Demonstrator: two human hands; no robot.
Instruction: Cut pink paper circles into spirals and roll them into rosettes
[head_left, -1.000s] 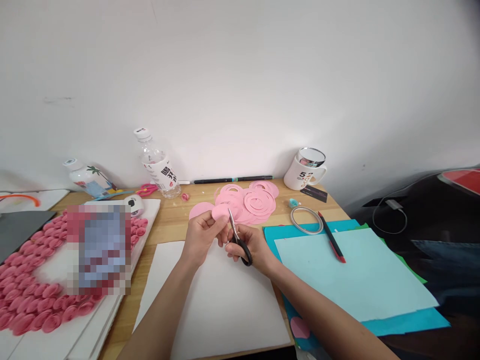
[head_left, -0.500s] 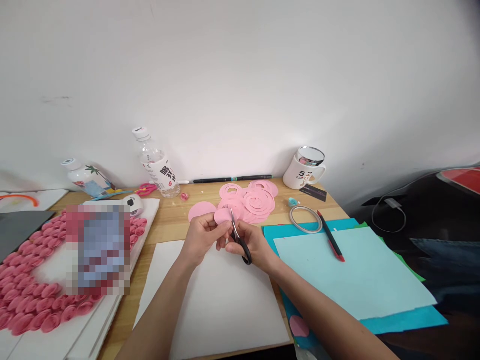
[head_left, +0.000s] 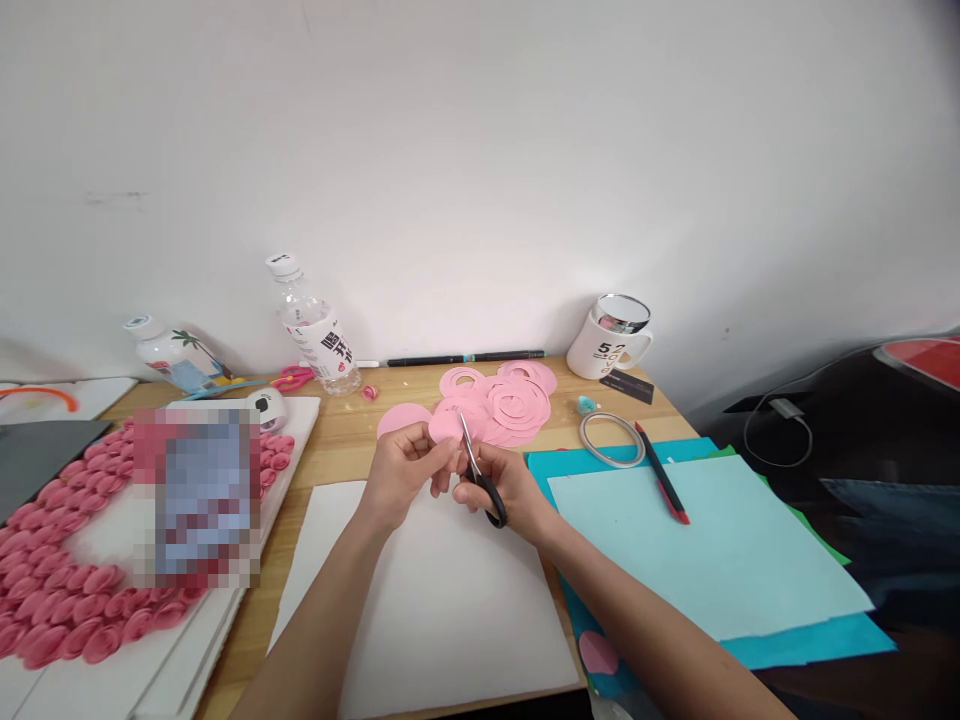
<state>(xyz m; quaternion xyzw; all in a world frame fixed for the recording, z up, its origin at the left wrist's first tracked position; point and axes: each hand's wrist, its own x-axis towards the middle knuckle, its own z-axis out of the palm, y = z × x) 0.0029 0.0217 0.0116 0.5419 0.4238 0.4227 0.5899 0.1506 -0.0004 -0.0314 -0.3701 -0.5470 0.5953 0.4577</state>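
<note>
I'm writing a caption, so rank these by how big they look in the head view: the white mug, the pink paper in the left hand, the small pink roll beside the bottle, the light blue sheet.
1. Light blue sheet
2. White mug
3. Pink paper in the left hand, partly covered
4. Small pink roll

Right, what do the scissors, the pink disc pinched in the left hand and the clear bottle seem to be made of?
Scissors: blades look like shiny metal, silvery and bright; handles probably smooth black plastic.
Pink disc: matte paper or thin card, judging by its flat, unglossy face.
Clear bottle: likely glossy plastic, with see-through walls and highlights; glass isn't ruled out.
</note>
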